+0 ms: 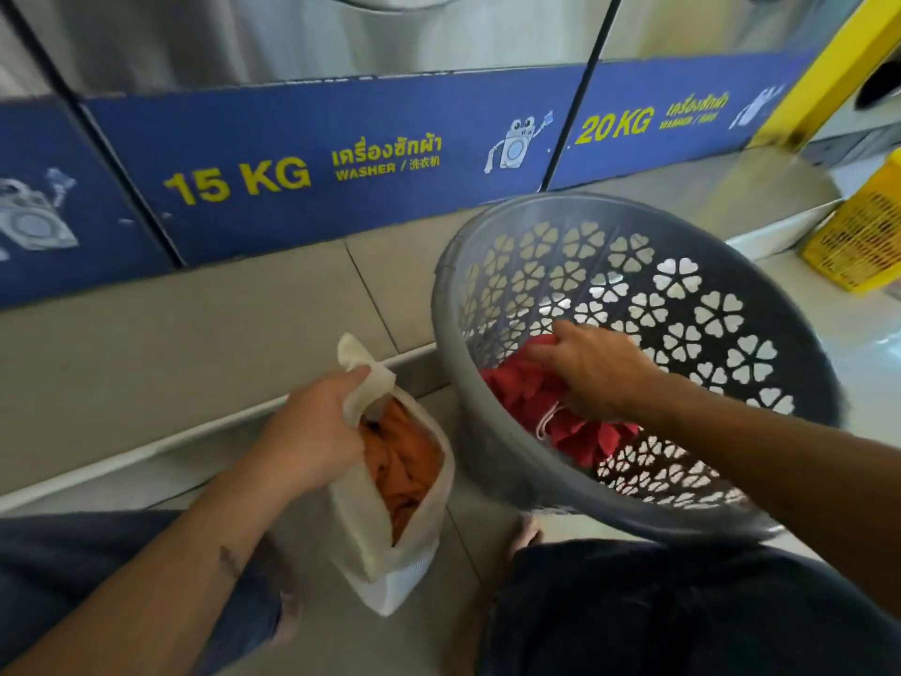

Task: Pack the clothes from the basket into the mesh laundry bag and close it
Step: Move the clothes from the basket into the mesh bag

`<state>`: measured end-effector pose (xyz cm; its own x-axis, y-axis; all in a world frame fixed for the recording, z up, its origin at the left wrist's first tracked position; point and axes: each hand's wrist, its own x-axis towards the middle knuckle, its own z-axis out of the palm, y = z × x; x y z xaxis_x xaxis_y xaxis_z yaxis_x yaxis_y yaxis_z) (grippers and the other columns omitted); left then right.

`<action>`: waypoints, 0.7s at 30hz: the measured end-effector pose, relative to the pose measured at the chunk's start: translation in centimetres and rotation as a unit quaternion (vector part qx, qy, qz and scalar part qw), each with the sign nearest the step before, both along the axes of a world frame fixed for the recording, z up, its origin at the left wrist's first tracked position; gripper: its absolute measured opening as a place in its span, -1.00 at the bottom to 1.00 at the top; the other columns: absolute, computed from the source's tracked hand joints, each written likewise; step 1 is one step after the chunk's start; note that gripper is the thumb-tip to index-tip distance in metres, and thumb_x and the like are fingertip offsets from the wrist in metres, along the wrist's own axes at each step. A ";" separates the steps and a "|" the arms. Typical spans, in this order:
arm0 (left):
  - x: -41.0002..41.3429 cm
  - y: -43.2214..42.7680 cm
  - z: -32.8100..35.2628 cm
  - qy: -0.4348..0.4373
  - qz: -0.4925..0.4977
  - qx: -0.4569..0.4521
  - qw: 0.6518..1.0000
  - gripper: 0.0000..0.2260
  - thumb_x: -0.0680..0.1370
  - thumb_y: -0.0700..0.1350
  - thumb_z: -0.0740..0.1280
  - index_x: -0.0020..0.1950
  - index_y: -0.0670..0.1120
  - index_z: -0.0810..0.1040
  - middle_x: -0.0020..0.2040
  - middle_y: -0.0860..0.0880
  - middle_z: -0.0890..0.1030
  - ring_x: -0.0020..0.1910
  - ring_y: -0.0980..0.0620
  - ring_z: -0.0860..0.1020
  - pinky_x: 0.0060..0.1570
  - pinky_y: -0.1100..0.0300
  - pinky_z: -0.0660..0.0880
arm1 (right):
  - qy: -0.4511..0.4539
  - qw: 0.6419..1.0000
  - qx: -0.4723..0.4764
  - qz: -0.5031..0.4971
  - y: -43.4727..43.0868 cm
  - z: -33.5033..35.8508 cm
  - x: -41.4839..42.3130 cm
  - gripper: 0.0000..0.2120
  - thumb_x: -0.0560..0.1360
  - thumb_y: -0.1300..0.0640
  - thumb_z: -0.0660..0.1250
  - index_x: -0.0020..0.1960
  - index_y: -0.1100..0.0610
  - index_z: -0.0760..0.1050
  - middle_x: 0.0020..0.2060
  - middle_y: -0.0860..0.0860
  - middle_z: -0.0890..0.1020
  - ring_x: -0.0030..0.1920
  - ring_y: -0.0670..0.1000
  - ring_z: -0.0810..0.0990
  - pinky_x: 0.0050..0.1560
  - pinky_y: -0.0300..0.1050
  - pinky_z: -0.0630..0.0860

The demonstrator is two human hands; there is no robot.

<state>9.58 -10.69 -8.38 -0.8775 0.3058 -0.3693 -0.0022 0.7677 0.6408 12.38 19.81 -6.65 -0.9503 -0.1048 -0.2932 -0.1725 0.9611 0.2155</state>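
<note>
The grip of the right hand (595, 368) holds the red cloth (526, 397) in the basket (790, 334), just right of the mesh bag (390, 553) that the left hand (317, 431) pinches open.

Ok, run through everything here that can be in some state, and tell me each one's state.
mesh laundry bag: upright, mouth open, partly filled.
orange clothes: inside the bag.
grey basket: tilted toward the person, nearly empty.
red garment: in the basket, gripped.
left hand: grips the bag's rim.
right hand: grips the red garment.
yellow basket: standing at the right, contents not visible.
</note>
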 end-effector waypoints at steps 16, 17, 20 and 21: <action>2.8 -4.9 0.6 0.049 0.063 0.028 0.996 -0.41 0.52 -0.23 0.35 0.48 0.14 0.28 0.43 -0.02 0.39 0.34 -0.09 0.41 0.32 -0.01 0.36 | 0.270 0.962 -0.016 -0.018 -15.0 18.4 8.5 -0.54 0.35 0.02 0.36 0.25 -0.11 0.43 -0.03 0.02 0.34 0.04 0.23 0.52 -0.27 -0.04 0.30; 2.9 -5.2 0.5 0.047 0.065 0.028 0.996 -0.40 0.51 -0.25 0.36 0.48 0.13 0.29 0.43 -0.02 0.39 0.35 -0.09 0.40 0.32 0.00 0.36 | 0.231 0.973 -0.010 0.005 -16.1 17.0 8.9 -0.46 0.36 0.00 0.35 0.32 -0.13 0.35 0.05 0.03 0.35 0.11 0.19 0.50 -0.25 -0.04 0.35; 2.8 -6.3 0.2 0.052 0.065 0.022 0.996 -0.41 0.49 -0.23 0.39 0.46 0.10 0.33 0.42 -0.03 0.41 0.35 -0.07 0.41 0.33 0.04 0.37 | 0.097 0.991 -0.070 0.068 -17.5 12.8 9.9 -0.21 0.40 -0.07 0.33 0.53 -0.13 0.02 0.28 0.02 0.37 0.25 0.14 0.44 0.01 0.07 0.55; 2.9 -6.6 0.1 0.057 0.065 0.019 0.996 -0.42 0.48 -0.23 0.40 0.45 0.10 0.34 0.42 -0.03 0.42 0.34 -0.07 0.42 0.32 0.05 0.38 | 0.082 0.987 -0.111 0.077 -17.4 12.2 10.0 -0.19 0.42 -0.08 0.33 0.55 -0.12 -0.01 0.31 0.00 0.39 0.26 0.12 0.44 0.10 0.10 0.55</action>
